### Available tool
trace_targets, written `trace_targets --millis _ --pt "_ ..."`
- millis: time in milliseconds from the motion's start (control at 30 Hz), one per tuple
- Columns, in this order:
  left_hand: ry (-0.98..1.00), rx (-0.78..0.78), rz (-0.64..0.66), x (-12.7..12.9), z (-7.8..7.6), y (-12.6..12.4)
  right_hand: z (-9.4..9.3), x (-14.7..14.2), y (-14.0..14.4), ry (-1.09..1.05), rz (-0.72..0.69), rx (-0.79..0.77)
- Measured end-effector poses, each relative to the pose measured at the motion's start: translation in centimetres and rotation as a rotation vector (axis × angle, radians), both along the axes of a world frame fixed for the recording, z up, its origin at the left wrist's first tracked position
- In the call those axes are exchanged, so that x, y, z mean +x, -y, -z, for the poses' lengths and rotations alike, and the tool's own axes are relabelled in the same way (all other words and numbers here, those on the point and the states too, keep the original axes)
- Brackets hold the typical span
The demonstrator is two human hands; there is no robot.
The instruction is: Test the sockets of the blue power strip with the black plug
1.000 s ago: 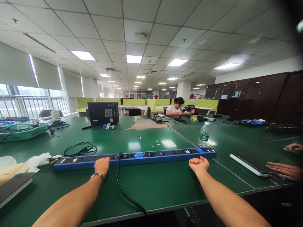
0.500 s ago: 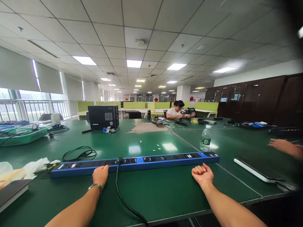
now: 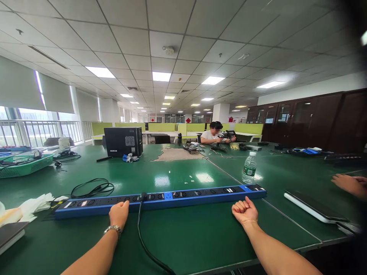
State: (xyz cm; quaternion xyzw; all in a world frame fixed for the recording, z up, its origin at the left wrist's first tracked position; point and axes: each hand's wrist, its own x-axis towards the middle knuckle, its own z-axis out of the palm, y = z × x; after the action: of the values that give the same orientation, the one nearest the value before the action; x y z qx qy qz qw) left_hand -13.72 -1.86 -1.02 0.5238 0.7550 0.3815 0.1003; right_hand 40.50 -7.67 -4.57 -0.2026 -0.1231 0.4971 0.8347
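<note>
- Green table (image 3: 183, 236) surfaces were seen filling a wide open office, with a seated person (image 3: 212, 134) far off, whose face was blurred.
- At the left edge, white tissue (image 3: 34, 202) and a dark flat object were cut off by the frame; what the latter was could not be told.
- At the right edge, a co-worker's hand (image 3: 348, 183) was partly cut off, near a white-edged flat device (image 3: 314, 206).
- A long blue power strip (image 3: 160, 198) was laid across the table, with one black cable (image 3: 143, 236) plugged in near its middle.
- The left hand (image 3: 119, 214) was curled loosely, its fingertips touching the strip's near edge beside the plug; nothing was gripped.
- The right hand (image 3: 244, 211) was closed in an empty fist, resting palm up just before the strip's right end.
- A water bottle (image 3: 249, 167) was stood just behind that end.
</note>
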Motion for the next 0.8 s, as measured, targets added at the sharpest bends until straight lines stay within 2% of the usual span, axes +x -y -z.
trace_targets --millis 500,700,800 --pt "-0.067 0.065 0.029 0.2 0.0 0.0 -0.3 0.1 -0.7 0.028 -0.072 0.056" --pt "-0.139 0.061 0.136 0.7 0.4 0.2 -1.0 -0.1 -1.7 0.032 -0.222 0.112" --pt "-0.191 0.031 0.207 0.9 0.7 0.3 -1.8 -0.5 -1.9 0.023 -0.258 0.053"
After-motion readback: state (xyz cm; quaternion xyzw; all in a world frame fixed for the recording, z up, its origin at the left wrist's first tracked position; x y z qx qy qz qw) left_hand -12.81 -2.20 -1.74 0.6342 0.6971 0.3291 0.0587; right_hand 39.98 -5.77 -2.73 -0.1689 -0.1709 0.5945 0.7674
